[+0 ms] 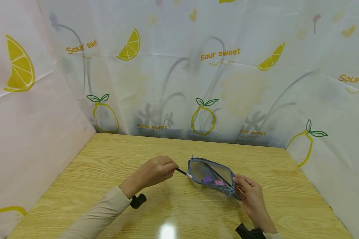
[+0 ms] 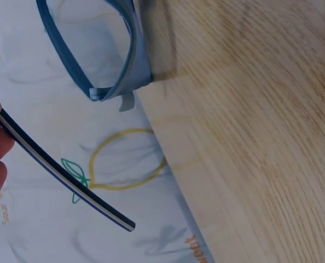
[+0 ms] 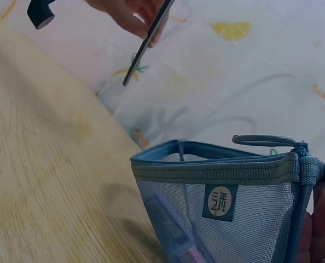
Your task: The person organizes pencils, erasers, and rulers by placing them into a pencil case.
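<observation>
My left hand [image 1: 157, 171] pinches a slim pencil [image 2: 69, 175] with dark, white and blue stripes. In the head view its pale end points at the left rim of a blue mesh pencil pouch [image 3: 250, 213]. The pouch's zipped top is spread wide, and my right hand [image 1: 251, 196] grips its right end beside the zipper ring [image 1: 226, 193]. Through the opening show a purple block [image 1: 207, 179], a pink block [image 1: 219, 183] and a thin dark stick [image 1: 216, 173] lying slantwise. Part of my right hand's fingers is hidden behind the pouch.
A wood-grain table [image 1: 137, 146] lies under both hands. White cloth [image 1: 167, 76] printed with lemons hangs along its back and sides. Black wrist cameras [image 1: 138, 201] sit on both wrists.
</observation>
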Demonstrator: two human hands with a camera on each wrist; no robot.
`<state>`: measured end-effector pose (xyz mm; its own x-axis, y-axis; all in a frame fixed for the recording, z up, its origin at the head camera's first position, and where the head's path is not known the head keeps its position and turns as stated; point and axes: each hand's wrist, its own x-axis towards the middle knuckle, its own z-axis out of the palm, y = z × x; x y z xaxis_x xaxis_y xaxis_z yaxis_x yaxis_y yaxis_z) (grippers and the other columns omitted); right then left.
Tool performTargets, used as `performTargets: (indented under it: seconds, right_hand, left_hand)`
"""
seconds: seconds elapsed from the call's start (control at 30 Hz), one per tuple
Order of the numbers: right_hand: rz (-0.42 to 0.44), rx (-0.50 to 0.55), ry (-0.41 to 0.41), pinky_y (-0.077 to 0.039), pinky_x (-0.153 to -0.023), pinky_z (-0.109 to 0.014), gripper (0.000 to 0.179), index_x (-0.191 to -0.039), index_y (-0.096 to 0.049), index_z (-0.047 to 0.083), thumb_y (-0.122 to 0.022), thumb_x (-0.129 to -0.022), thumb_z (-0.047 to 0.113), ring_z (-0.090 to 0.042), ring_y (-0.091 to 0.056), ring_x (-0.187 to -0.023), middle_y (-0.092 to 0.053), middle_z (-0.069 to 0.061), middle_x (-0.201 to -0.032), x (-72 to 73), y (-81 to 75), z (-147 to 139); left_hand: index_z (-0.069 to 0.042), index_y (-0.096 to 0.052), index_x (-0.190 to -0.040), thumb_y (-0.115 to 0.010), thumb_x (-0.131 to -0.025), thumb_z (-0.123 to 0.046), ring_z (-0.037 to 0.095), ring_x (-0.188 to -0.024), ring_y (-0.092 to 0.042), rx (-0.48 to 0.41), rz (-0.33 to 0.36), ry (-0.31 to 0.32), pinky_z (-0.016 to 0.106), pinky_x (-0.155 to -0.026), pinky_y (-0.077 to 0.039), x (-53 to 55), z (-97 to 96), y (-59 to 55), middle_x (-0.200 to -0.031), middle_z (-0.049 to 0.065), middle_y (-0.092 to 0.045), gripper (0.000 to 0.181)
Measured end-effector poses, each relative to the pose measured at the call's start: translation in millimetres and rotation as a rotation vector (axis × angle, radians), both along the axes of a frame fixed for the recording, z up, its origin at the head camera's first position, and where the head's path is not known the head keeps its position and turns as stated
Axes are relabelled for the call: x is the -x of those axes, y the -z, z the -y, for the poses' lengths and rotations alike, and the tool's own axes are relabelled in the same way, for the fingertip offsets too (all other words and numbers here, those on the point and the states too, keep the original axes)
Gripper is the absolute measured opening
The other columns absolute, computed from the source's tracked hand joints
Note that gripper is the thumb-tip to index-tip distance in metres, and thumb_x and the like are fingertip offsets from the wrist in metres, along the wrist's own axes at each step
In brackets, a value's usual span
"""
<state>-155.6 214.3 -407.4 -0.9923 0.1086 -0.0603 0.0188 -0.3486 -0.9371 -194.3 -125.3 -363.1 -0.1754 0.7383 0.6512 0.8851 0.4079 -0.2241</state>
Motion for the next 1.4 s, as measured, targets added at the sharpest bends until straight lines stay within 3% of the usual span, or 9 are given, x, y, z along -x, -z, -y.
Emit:
performTargets:
  seconds: [0.27, 0.6, 0.83, 0.97, 1.1, 1.4]
  right_hand:
    - [-0.035, -0.030, 0.051, -0.052, -0.061, -0.024, 0.016, -0.085, -0.077, 0.009, -0.067, -0.088, -0.002, -0.008, -0.059, -0.063, -0.065, 0.002, -0.070, 1.6, 1.1, 2]
    - [0.003, -0.097, 0.139, -0.054, -0.061, -0.026, 0.010, -0.087, -0.077, 0.007, -0.071, -0.086, -0.001, -0.011, -0.059, -0.064, -0.066, 0.000, -0.073, 0.4, -1.6, 3]
    - [0.019, -0.099, 0.129, -0.054, -0.062, -0.026, 0.010, -0.087, -0.077, 0.008, -0.071, -0.085, 0.000, -0.010, -0.059, -0.065, -0.065, 0.001, -0.073, 0.0, -2.6, 3]
    - [0.030, -0.103, 0.132, -0.055, -0.062, -0.026, 0.010, -0.087, -0.077, 0.009, -0.071, -0.086, 0.001, -0.010, -0.059, -0.065, -0.065, 0.001, -0.072, -0.3, -3.1, 3]
    - [0.043, -0.111, 0.137, -0.055, -0.063, -0.027, 0.011, -0.087, -0.078, 0.010, -0.071, -0.086, 0.002, -0.010, -0.059, -0.065, -0.065, 0.001, -0.072, -0.5, -3.6, 4]
    - [0.057, -0.106, 0.141, -0.055, -0.063, -0.026, 0.013, -0.085, -0.078, 0.012, -0.070, -0.087, 0.002, -0.010, -0.059, -0.064, -0.065, 0.001, -0.072, -0.8, -4.6, 5]
  left_hand:
    - [-0.006, -0.068, -0.094, -0.078, -0.077, 0.000, 0.012, -0.078, -0.063, -0.001, -0.002, -0.006, 0.019, -0.071, -0.051, -3.1, -3.9, -2.3, -0.087, 0.001, -0.064, 0.021]
    - [-0.006, -0.069, -0.094, -0.072, -0.082, 0.000, 0.011, -0.078, -0.063, -0.019, -0.034, 0.012, 0.017, -0.071, -0.051, -3.5, -9.1, -3.2, -0.087, 0.001, -0.065, 0.013]
    - [-0.005, -0.069, -0.094, -0.079, -0.073, 0.001, 0.011, -0.078, -0.063, -0.047, -0.070, 0.052, 0.019, -0.073, -0.051, -4.6, -17.1, -6.1, -0.088, 0.001, -0.065, 0.023]
    - [-0.005, -0.069, -0.093, -0.068, -0.085, -0.001, 0.012, -0.078, -0.062, -0.046, -0.096, 0.067, 0.020, -0.074, -0.051, -4.8, -21.3, -6.0, -0.088, 0.002, -0.065, 0.009]
    - [-0.005, -0.070, -0.092, -0.058, -0.091, -0.004, 0.012, -0.078, -0.062, -0.048, -0.118, 0.078, 0.020, -0.073, -0.051, -5.0, -26.3, -5.7, -0.088, 0.002, -0.064, 0.012]
    - [-0.005, -0.071, -0.090, -0.069, -0.081, -0.001, 0.012, -0.079, -0.063, -0.009, -0.179, 0.071, 0.020, -0.075, -0.051, -5.5, -37.3, -4.3, -0.086, 0.002, -0.066, 0.010]
